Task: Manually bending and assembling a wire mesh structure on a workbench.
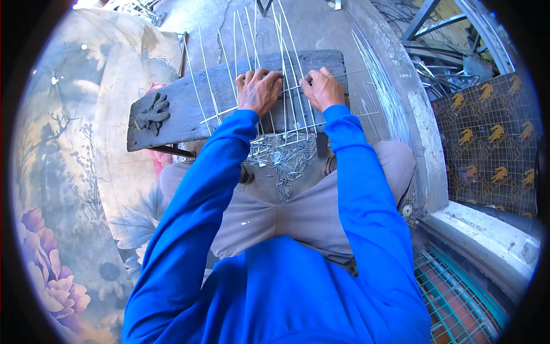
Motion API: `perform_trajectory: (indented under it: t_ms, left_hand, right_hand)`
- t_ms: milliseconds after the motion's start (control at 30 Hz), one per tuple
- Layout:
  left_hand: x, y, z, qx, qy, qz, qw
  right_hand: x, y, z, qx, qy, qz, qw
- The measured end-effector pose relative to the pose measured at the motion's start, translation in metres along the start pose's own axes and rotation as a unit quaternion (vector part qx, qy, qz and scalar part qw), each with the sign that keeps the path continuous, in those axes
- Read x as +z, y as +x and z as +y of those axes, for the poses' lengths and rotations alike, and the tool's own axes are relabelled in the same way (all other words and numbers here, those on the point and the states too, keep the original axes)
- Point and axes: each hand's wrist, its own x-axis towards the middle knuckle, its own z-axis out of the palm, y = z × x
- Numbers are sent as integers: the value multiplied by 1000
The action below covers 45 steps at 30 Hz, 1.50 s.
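Note:
Several long, thin pale rods (291,92) lie lengthwise over a dark, worn wooden bench (189,103), fanned slightly apart. A thin cross rod (220,116) runs across them under both hands, and another cross rod (295,132) lies nearer me. My left hand (260,92) is curled over the farther cross rod among the lengthwise rods, its fingertips partly hidden. To its right, my right hand (322,89) has its fingers bent and pinched around the same cross rod, beside the rightmost long rod. The exact grip of each hand is hard to see.
A dark glove (152,114) lies on the bench's left end. Short cut rod pieces (283,160) are heaped below the near edge. A bundle of long rods (387,86) is on the floor at right. Flower-patterned sheeting (74,143) covers the left; a patterned panel (487,143) stands right.

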Motion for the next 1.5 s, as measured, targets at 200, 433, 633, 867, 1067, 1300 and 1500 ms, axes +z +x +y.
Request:
perform_trajectory:
  t_ms: [200, 433, 633, 867, 1067, 1300, 1500]
  left_hand:
    - [13, 23, -9, 16, 45, 18, 999]
    - [11, 57, -10, -65, 16, -63, 996]
    - [31, 49, -14, -110, -62, -43, 991]
    - [26, 33, -35, -37, -112, -36, 992]
    - [5, 22, -41, 43, -95, -41, 994]
    - [-13, 16, -26, 137, -16, -14, 990]
    - [-3, 30, 1, 271, -37, 32, 961]
  right_hand:
    - [20, -13, 2, -54, 5, 148, 987]
    - [25, -9, 8, -60, -13, 157, 986]
    - [27, -12, 3, -73, -63, 175, 980]
    - [29, -14, 4, -73, -86, 178, 978]
    - [28, -12, 6, -64, -61, 166, 982]
    - [20, -11, 5, -42, -7, 138, 989]
    - [23, -12, 5, -53, -17, 138, 989]
